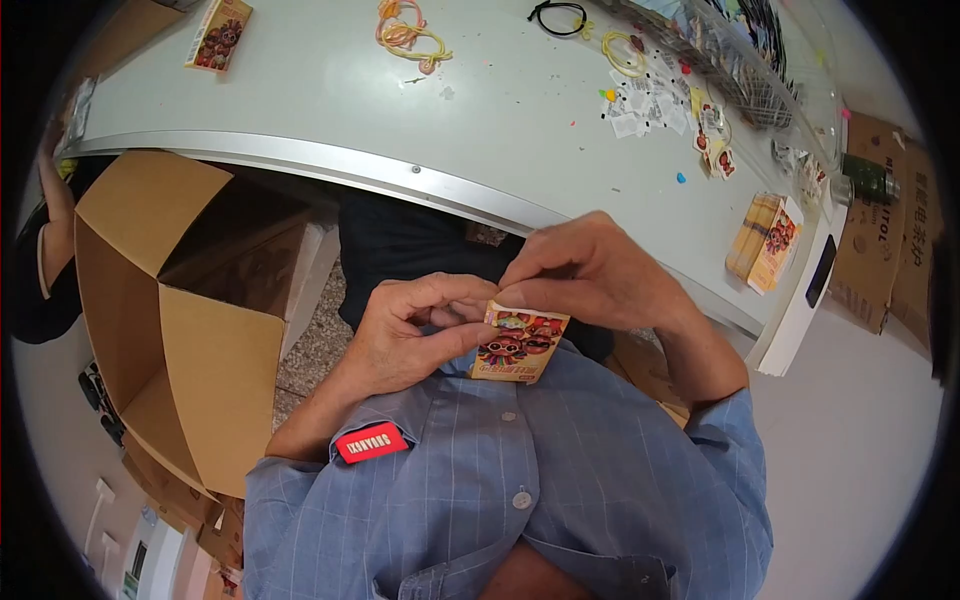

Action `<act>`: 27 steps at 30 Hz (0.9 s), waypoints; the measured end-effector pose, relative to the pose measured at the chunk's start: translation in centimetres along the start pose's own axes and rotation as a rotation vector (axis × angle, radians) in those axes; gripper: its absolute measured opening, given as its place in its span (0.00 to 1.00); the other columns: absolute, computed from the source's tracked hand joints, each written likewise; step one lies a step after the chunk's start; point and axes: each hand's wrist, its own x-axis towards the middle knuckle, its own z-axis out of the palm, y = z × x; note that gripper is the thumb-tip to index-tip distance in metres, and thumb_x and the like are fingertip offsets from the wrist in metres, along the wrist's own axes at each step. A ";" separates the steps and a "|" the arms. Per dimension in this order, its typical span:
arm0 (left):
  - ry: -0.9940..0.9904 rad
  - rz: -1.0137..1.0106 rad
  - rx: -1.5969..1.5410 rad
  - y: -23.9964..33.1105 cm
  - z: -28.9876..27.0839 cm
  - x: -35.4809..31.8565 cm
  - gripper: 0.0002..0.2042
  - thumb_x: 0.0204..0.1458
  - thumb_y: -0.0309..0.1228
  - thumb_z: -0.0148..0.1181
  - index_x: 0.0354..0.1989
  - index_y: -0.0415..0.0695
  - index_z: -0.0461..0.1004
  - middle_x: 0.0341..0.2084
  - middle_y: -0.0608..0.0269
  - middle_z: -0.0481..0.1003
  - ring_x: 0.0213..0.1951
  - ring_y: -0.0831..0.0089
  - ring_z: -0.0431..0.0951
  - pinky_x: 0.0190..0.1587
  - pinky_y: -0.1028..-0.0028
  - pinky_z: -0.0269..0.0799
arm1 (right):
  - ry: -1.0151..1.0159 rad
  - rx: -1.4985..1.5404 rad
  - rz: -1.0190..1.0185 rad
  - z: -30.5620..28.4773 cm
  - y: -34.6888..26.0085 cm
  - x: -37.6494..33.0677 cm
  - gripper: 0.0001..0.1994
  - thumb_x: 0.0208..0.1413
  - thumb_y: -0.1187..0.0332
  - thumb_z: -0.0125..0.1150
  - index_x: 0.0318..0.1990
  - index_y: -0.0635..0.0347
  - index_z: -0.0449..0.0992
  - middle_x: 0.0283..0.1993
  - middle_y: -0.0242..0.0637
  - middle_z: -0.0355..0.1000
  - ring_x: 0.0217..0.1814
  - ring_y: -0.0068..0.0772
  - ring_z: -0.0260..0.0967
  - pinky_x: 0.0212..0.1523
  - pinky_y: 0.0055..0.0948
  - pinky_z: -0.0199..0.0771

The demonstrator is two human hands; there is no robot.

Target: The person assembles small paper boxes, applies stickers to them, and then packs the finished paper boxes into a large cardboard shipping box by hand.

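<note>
Close to my chest is a small, flat yellow box [520, 349] printed with red cartoon figures. My left hand [408, 335] grips it along its left side, thumb across the printed front. At the upper corner, my right hand [600, 275] pinches the box's top edge between thumb and forefinger. Fingers hide part of that edge, so I cannot tell whether the top flap is lifted. Both hands are in front of the table's near edge, above my lap.
The white table [480, 130] carries coloured elastic bands [408, 35], a similar box [219, 36], small white labels [645, 105] and a stack of flat boxes [764, 242] at right. A clear bin [740, 60] holds packets. An open carton [215, 390] stands at left, near another person's arm [57, 220].
</note>
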 end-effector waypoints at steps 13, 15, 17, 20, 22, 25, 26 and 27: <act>0.082 0.003 -0.016 -0.6 0.0 0.3 0.11 0.55 0.20 0.68 0.47 0.37 0.81 0.43 0.59 0.80 0.40 0.81 0.80 0.35 0.84 0.78 | 0.394 -0.005 -0.164 5.2 3.9 -3.3 0.13 0.55 0.75 0.70 0.49 0.60 0.84 0.45 0.40 0.79 0.45 0.34 0.78 0.45 0.29 0.79; -0.001 0.029 0.070 -0.6 -0.4 0.3 0.11 0.54 0.19 0.68 0.46 0.39 0.81 0.42 0.58 0.80 0.39 0.82 0.80 0.33 0.85 0.76 | 0.403 -0.069 -0.279 5.4 4.6 -3.3 0.13 0.56 0.73 0.69 0.49 0.56 0.84 0.43 0.39 0.79 0.42 0.32 0.79 0.41 0.28 0.81; -0.007 0.050 0.082 -0.4 -0.3 0.0 0.10 0.54 0.19 0.68 0.45 0.39 0.81 0.42 0.58 0.80 0.38 0.83 0.79 0.33 0.84 0.76 | 0.401 -0.107 -0.314 5.5 4.2 -3.6 0.13 0.56 0.73 0.70 0.49 0.57 0.84 0.43 0.39 0.80 0.42 0.32 0.79 0.42 0.28 0.80; 0.035 0.126 0.181 0.5 -0.2 0.2 0.09 0.52 0.19 0.69 0.42 0.39 0.82 0.41 0.56 0.81 0.37 0.79 0.80 0.34 0.81 0.76 | 0.392 -0.062 -0.324 4.8 3.8 -3.5 0.15 0.54 0.73 0.70 0.50 0.61 0.83 0.45 0.41 0.80 0.44 0.33 0.78 0.44 0.28 0.79; 0.071 0.199 0.273 1.9 -0.4 0.7 0.09 0.50 0.18 0.69 0.39 0.39 0.82 0.40 0.55 0.81 0.36 0.76 0.80 0.35 0.78 0.77 | 0.458 0.089 -0.237 4.1 3.5 -3.8 0.20 0.56 0.68 0.67 0.55 0.66 0.78 0.48 0.43 0.79 0.45 0.33 0.77 0.45 0.28 0.77; 0.130 0.869 0.823 5.0 -1.0 2.1 0.11 0.38 0.20 0.74 0.32 0.41 0.81 0.41 0.50 0.82 0.38 0.57 0.82 0.39 0.70 0.79 | 0.611 0.249 -0.203 2.1 3.7 -3.9 0.34 0.65 0.49 0.55 0.67 0.71 0.64 0.50 0.44 0.77 0.45 0.29 0.77 0.42 0.25 0.76; 0.097 0.942 0.882 5.7 -0.7 2.4 0.10 0.38 0.21 0.74 0.31 0.42 0.81 0.41 0.52 0.82 0.39 0.57 0.82 0.40 0.69 0.80 | 0.557 0.349 -0.142 1.3 3.8 -4.1 0.37 0.66 0.45 0.50 0.69 0.71 0.60 0.51 0.44 0.77 0.45 0.29 0.77 0.42 0.24 0.76; 0.068 1.014 0.948 6.4 -0.2 2.5 0.10 0.38 0.22 0.74 0.30 0.43 0.80 0.42 0.54 0.82 0.41 0.57 0.83 0.41 0.68 0.80 | 0.495 0.451 -0.084 0.8 3.8 -4.3 0.41 0.66 0.41 0.45 0.71 0.72 0.56 0.51 0.44 0.77 0.45 0.28 0.76 0.41 0.22 0.75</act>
